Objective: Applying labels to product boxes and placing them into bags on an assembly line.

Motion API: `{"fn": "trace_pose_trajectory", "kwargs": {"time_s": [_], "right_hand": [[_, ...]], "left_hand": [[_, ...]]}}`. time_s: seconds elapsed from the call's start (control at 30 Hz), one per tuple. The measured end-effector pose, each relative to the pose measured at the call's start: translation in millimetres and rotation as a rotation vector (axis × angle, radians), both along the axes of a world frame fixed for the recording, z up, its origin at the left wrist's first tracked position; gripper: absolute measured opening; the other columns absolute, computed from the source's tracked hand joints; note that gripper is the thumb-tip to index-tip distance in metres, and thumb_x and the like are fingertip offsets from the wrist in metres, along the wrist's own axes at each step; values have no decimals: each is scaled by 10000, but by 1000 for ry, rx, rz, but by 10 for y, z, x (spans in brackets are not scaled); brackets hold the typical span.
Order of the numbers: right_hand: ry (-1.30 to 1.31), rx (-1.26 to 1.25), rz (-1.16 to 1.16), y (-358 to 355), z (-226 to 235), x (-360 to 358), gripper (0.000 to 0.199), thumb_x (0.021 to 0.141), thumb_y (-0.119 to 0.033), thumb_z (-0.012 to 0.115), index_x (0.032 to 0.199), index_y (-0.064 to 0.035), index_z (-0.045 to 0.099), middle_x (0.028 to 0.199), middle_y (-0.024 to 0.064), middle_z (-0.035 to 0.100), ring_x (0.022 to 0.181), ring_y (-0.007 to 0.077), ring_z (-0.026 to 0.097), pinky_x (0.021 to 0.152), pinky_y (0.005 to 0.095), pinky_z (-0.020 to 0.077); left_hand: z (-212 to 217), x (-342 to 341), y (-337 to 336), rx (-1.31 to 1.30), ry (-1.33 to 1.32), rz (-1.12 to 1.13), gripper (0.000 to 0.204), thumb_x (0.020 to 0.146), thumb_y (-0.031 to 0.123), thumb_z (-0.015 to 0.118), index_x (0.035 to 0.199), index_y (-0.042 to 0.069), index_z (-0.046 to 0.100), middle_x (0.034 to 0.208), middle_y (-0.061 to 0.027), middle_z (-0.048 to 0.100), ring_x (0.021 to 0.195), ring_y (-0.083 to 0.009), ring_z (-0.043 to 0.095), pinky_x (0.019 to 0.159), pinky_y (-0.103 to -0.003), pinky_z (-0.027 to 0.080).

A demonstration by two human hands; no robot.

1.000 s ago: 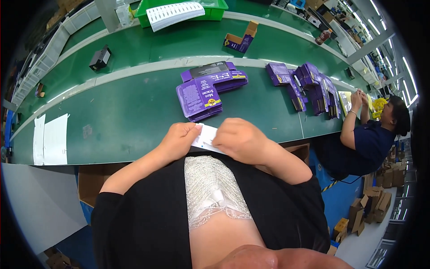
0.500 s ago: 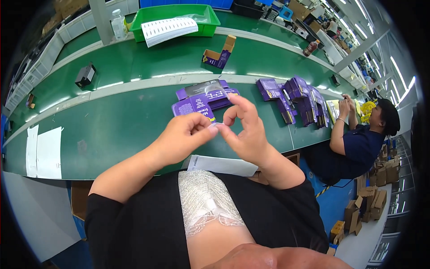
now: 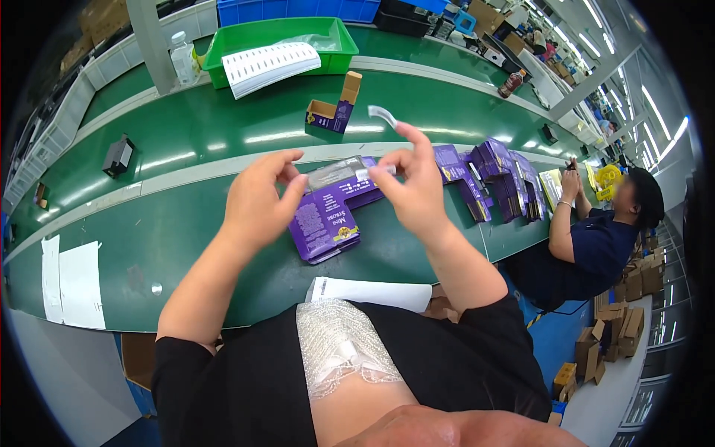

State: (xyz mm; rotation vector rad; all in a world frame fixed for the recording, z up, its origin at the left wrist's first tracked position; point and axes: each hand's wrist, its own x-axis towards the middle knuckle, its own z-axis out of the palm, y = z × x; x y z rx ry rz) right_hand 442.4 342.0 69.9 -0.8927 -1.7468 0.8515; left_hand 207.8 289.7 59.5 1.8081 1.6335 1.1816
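Observation:
Both my hands are raised over the green belt (image 3: 186,246). My right hand (image 3: 417,190) pinches a small clear, whitish strip (image 3: 382,115) that curls up above its fingertips. My left hand (image 3: 261,201) hovers a little to the left with its fingers apart and nothing in it. Under the hands lies a short stack of flat purple cartons (image 3: 328,220) with a clear-wrapped piece on top. A white sheet (image 3: 372,292) rests at the belt's near edge, and a piece of bubble wrap (image 3: 339,350) lies on my lap.
A green bin (image 3: 339,41) with white sheets and a plastic bottle (image 3: 182,58) stand at the back. A small open purple-and-brown box (image 3: 331,112) and a black box (image 3: 118,155) sit on the far belt. More purple cartons (image 3: 499,179) lie right, by a seated co-worker (image 3: 596,246). White papers (image 3: 71,283) lie left.
Both hands rose from the belt's near edge to above the purple cartons. They have parted, and the right hand now holds the small strip alone.

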Motion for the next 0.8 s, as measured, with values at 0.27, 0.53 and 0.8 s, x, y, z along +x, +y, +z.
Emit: {"fn": "trace_pose_trajectory", "kwargs": {"time_s": [0.27,0.53,0.8], "right_hand": [[-222,-348,119,808,-322,-607,606,824,-77,689,1365,-17,422,756,34,628,675,134,591,650,262,483],[-384,-328,90,1013,-577,-829,593,825,-76,697,1355,-23,434,767,36,649,681,134,600,667,260,476],[-426,-304,50,1122,-650,-883,587,830,-84,697,1352,-22,435,773,37,657,689,141,603,679,263,476]], "left_hand": [[-581,-84,468,-57,85,-107,603,778,220,785,1275,12,515,1221,-159,615,1139,-306,589,955,-377,489],[-875,-218,664,-5,148,-86,685,756,291,823,1287,8,497,1196,-167,612,1093,-314,607,936,-385,501],[-939,-230,775,39,212,-79,686,760,310,824,1285,7,504,1205,-159,609,1082,-308,606,926,-382,506]]}}
